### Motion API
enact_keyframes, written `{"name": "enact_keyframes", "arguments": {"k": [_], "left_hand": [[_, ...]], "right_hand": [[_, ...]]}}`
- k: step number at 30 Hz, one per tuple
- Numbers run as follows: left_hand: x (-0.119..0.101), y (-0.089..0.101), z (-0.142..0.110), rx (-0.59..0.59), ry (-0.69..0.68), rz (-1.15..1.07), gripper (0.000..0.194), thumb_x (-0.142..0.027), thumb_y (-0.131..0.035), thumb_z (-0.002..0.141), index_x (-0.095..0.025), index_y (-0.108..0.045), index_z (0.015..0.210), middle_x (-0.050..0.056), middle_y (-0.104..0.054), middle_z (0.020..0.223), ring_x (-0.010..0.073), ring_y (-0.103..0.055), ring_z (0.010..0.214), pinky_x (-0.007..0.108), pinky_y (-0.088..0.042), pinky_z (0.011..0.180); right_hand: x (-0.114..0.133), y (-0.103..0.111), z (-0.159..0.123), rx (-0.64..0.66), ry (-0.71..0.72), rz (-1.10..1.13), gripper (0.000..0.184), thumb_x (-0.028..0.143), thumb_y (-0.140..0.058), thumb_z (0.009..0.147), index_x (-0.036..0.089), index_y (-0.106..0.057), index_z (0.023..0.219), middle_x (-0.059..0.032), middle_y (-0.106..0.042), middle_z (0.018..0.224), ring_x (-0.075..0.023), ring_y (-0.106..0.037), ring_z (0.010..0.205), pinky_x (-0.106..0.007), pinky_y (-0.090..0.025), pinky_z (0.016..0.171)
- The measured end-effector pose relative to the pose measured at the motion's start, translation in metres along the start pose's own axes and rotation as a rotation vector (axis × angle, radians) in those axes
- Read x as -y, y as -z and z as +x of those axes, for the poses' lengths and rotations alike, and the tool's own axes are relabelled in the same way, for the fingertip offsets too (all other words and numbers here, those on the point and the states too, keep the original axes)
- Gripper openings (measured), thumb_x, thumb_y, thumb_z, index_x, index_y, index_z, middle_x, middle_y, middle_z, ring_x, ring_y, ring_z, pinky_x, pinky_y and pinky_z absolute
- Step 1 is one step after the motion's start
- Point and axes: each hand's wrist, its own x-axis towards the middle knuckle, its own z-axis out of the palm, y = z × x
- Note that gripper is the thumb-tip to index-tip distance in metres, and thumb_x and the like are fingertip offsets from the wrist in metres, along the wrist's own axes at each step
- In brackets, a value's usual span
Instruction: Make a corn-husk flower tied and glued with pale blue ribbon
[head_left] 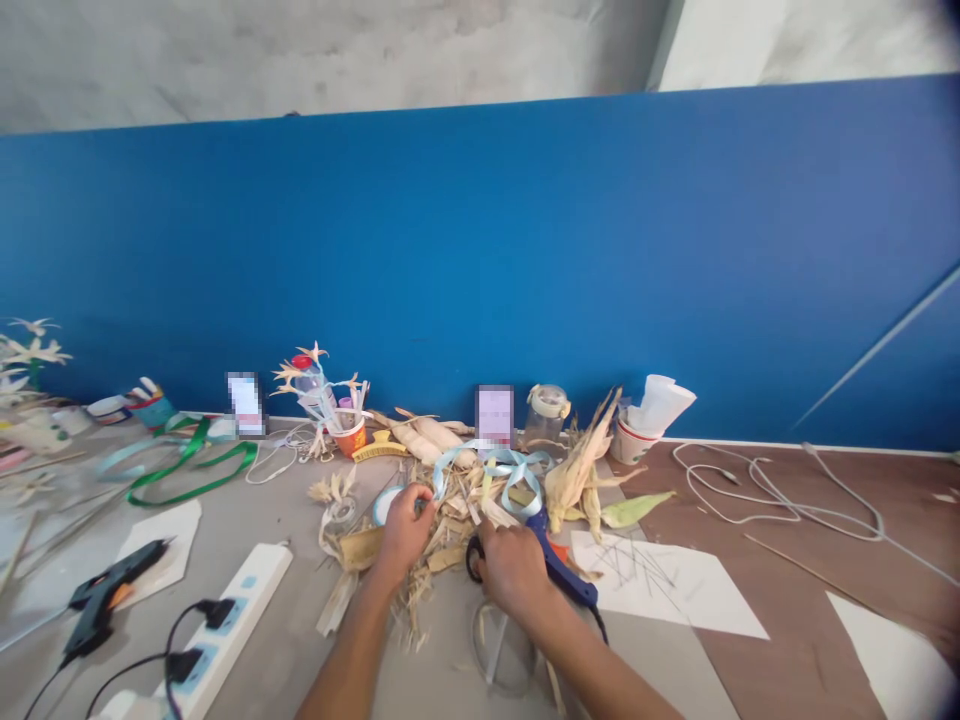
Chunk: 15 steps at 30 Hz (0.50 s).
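My left hand is closed in a pinch on the end of a light blue ribbon. The ribbon loops to the right over a heap of dry corn husks. My right hand grips a pair of scissors; a dark handle loop shows beside the fingers, and the blades point away from me, partly hidden. Just right of that hand lies a blue glue gun. A ribbon spool sits behind my left hand, beside a roll of clear tape.
A black glue gun and a white power strip lie at left. Along the blue partition stand a red paper cup, a phone, a jar and a white cup. Wires lie on white paper.
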Motion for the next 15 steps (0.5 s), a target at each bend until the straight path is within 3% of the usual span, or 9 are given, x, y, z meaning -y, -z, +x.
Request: {"name": "enact_keyframes", "arguments": {"k": [9, 12, 15], "left_hand": [[0.000, 0.000, 0.000, -0.014, 0.033, -0.081, 0.007, -0.025, -0.054, 0.071, -0.021, -0.057, 0.075, 0.002, -0.063, 0.074, 0.0193, -0.058, 0.074, 0.032, -0.043, 0.072], [0.002, 0.000, 0.001, -0.025, 0.045, -0.137, 0.009, -0.026, -0.056, 0.070, -0.021, -0.059, 0.077, 0.002, -0.064, 0.077, 0.0197, -0.058, 0.076, 0.032, -0.044, 0.073], [0.002, 0.001, 0.001, -0.010, 0.048, -0.178, 0.011, -0.026, -0.056, 0.070, -0.020, -0.061, 0.078, 0.003, -0.065, 0.078, 0.0203, -0.059, 0.078, 0.033, -0.044, 0.076]], "right_hand": [[-0.008, -0.006, 0.001, -0.063, -0.056, 0.154, 0.034, 0.014, -0.047, 0.075, 0.012, -0.056, 0.108, -0.0147, -0.070, 0.086, -0.0282, -0.066, 0.080, -0.032, -0.043, 0.065], [-0.014, -0.008, 0.001, -0.117, -0.069, 0.414, 0.031, 0.018, -0.048, 0.075, 0.014, -0.056, 0.104, -0.0116, -0.069, 0.083, -0.0257, -0.065, 0.076, -0.030, -0.042, 0.064], [-0.015, -0.005, 0.002, -0.133, 0.049, 0.894, 0.028, 0.020, -0.050, 0.073, 0.016, -0.057, 0.100, -0.0049, -0.066, 0.078, -0.0192, -0.061, 0.070, -0.026, -0.042, 0.062]]}}
